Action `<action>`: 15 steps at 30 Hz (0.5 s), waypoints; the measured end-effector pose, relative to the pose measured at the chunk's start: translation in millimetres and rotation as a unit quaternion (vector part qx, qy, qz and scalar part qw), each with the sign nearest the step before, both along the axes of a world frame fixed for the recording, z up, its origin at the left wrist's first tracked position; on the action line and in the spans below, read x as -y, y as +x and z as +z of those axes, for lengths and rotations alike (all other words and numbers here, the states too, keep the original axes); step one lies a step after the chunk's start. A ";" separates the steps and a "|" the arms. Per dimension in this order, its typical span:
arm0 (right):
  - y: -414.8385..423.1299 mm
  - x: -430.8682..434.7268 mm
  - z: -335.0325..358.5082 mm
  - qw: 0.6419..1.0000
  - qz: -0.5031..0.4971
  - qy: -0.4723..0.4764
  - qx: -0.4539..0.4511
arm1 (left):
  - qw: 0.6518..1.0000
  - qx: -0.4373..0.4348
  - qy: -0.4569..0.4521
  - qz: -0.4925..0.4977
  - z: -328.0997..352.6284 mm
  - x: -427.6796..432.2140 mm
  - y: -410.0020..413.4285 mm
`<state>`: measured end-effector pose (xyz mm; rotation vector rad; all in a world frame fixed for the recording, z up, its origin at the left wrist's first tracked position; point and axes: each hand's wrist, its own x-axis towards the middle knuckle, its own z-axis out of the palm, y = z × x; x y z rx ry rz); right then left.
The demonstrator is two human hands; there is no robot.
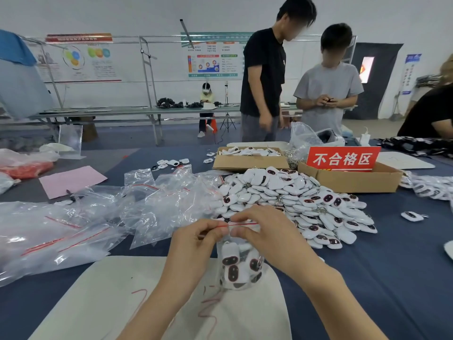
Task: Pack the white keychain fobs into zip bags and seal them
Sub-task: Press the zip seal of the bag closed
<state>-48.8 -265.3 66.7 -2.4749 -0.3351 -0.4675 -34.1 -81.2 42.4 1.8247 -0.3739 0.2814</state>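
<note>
Sealing step in hand. Held upright just above the pale rectangular mat [110, 303], between both hands: a small clear plastic zip bag [241, 266] with a red seal strip [242, 224] along its top, loaded with several white oval keychain fobs [231, 261] with dark faces. Strip's left end pinched between thumb and forefinger of the left hand [196, 239]; just beside it, the same strip pinched by thumb and fingers of the right hand [262, 229]. To close it well, probably best: keep the left pinch as an anchor, slide the right pinch outward along the strip with firm, even pressure, then feel back along it for gaps. Keep the fobs hanging low, clear of the track. Near at hand for the next fill: the big heap of loose white fobs [294, 207] and the spread of empty clear bags [157, 209] on the dark blue table cover [380, 278].
</note>
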 end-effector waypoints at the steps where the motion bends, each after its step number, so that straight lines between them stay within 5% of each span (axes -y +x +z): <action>1: 1.4 -4.2 3.5 0.999 0.000 -0.043 0.000 | 1.000 0.007 0.011 -0.006 -0.3 -0.2 -0.8; 15: 2.8 -36.5 -6.5 0.977 -0.063 -0.151 0.138 | 0.978 0.061 0.137 0.142 -5.2 0.4 -5.7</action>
